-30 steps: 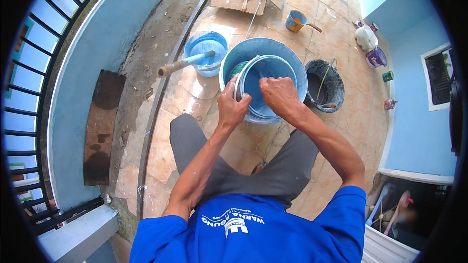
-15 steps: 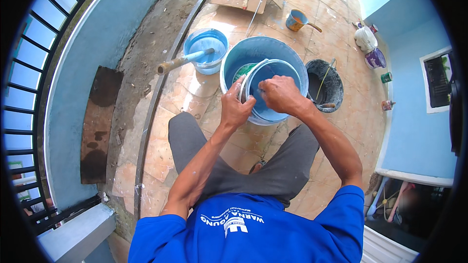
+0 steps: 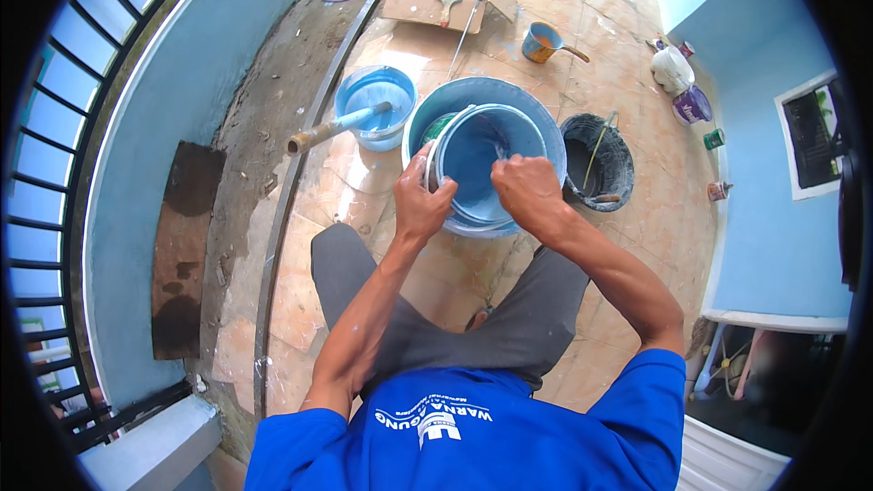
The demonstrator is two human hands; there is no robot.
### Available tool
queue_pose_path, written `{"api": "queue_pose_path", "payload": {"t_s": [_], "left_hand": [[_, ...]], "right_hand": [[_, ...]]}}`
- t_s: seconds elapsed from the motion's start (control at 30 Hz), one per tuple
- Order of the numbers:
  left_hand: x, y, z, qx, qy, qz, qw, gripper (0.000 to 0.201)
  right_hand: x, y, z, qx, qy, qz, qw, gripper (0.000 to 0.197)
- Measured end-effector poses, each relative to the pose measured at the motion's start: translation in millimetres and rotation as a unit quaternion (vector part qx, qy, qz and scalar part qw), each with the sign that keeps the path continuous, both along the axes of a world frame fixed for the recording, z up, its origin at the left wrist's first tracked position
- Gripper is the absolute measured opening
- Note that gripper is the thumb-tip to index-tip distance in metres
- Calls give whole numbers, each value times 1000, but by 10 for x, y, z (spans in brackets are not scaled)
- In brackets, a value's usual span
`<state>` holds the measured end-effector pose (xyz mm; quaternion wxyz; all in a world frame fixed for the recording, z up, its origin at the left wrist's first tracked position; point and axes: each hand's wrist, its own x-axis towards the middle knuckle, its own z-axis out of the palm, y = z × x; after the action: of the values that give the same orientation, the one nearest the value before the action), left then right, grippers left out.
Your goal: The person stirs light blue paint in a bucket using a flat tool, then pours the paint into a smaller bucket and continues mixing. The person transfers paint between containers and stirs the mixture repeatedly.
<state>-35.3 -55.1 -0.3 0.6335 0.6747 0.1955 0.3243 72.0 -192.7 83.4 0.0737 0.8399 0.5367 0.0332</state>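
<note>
A small light-blue bucket (image 3: 468,173) sits tilted inside the mouth of a larger blue bucket (image 3: 546,132). Its inner wall is coated with blue paint. My left hand (image 3: 422,198) grips the small bucket's left rim, fingers outside and thumb toward me. At the near right rim, my right hand (image 3: 529,189) is closed in a fist, knuckles up. A pale, blurred streak shows just beyond its fingers inside the bucket; what the fist holds is hidden. Part of a green container (image 3: 438,127) shows between the two buckets on the left.
Left stands a paint pail (image 3: 376,91) with a roller handle (image 3: 332,129) across it. A black bucket (image 3: 600,164) stands right. Beyond are an orange-blue dipper (image 3: 543,42) and a cardboard box (image 3: 414,5) with a wide brush (image 3: 447,2). Cans line the right wall (image 3: 755,173).
My right fist has drawn back toward me and right, from inside the small bucket to its near right rim. The small bucket has shifted slightly left, with my left hand still on it.
</note>
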Motion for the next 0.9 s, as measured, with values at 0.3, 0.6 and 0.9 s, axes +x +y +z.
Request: {"api": "queue_pose_path", "payload": {"t_s": [0.3, 0.6, 0.9], "left_hand": [[-3, -79, 25, -36, 39, -28, 998, 56], [72, -84, 7, -54, 77, -22, 995, 47], [144, -72, -15, -79, 61, -50, 994, 50]], "right_hand": [[0, 67, 74, -3, 172, 72, 982, 10], [242, -76, -123, 25, 58, 24, 998, 13], [168, 20, 102, 56, 204, 40, 977, 13]]}}
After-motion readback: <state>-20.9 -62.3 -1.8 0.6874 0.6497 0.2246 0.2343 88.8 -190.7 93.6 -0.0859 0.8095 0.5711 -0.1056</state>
